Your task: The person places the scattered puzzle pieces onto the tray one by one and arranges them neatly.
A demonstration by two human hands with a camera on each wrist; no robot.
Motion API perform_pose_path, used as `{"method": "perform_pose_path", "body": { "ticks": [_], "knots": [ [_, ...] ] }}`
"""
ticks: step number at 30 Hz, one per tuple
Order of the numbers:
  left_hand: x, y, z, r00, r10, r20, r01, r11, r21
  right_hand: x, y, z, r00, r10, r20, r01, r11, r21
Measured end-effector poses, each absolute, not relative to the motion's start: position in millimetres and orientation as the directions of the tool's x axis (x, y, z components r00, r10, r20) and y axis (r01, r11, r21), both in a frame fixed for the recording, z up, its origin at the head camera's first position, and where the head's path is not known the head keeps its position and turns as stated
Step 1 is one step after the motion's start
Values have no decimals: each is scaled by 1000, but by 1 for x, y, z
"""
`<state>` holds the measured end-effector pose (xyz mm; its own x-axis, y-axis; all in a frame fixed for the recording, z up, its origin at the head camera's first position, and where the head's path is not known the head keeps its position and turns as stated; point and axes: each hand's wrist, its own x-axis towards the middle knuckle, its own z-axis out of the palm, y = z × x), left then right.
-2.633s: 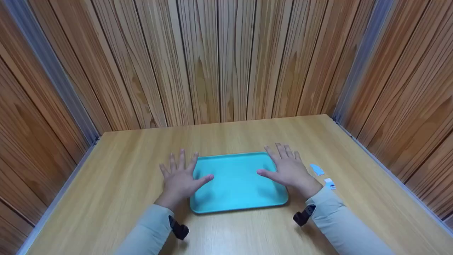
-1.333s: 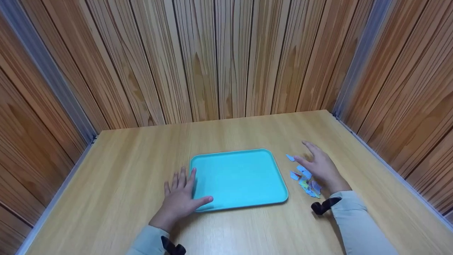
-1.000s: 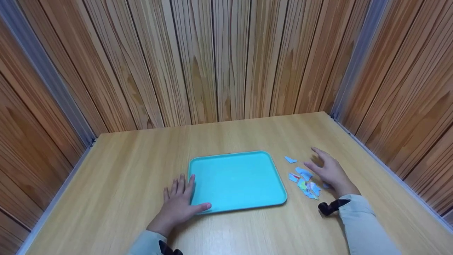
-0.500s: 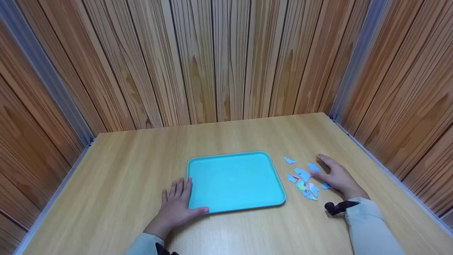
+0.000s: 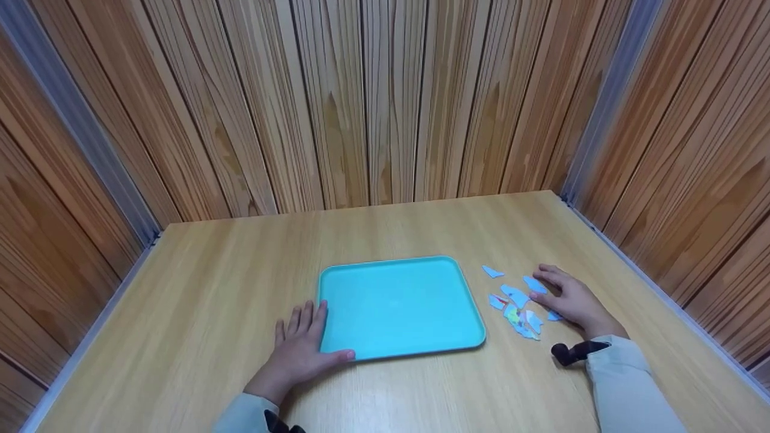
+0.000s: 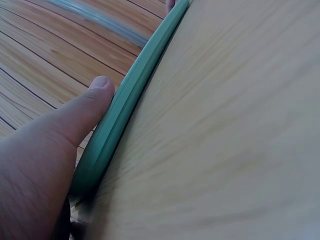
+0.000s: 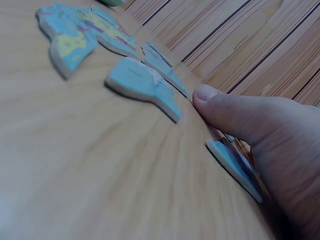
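In the head view my left hand (image 5: 298,355) rests at the near left corner of the turquoise tray (image 5: 400,307). Its fingers lie spread along the left rim, and the thumb touches the front edge, seen close in the left wrist view. To the right of the tray my right hand (image 5: 571,300) is low over the table, fingers slightly bent. Its fingertips and thumb stand on either side of a blue puzzle piece (image 5: 534,284). Nearby lie a blue piece (image 5: 515,295), a multicoloured piece (image 5: 514,317) and a pale blue piece (image 5: 533,322). Another puzzle piece (image 7: 232,170) lies under the right palm.
A separate puzzle piece (image 5: 492,272) lies farther back, and one with a red mark (image 5: 497,302) sits near the tray's right rim. Wood-panelled walls (image 5: 385,102) enclose the wooden table (image 5: 198,300) at the back and both sides.
Both hands first hovered over the tray. The right hand has moved right and down, uncovering several puzzle pieces, and its fingers have closed in around one. The left hand has settled on the tray's edge.
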<state>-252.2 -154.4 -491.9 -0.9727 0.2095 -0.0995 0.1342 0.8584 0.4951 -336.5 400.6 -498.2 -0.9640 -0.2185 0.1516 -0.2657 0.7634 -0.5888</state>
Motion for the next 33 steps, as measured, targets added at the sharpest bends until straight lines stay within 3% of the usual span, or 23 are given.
{"method": "perform_pose_path", "body": {
  "ticks": [22, 33],
  "knots": [
    [-252, -152, -492, -974, 206, -98, 132, 858, 497, -337, 401, -496, -980, -170, 102, -193, 702, -685],
    [-253, -155, -492, -971, 207, -119, 122, 858, 499, -339, 392, -497, -976, -160, 146, -216, 683, -697]
  ]
}}
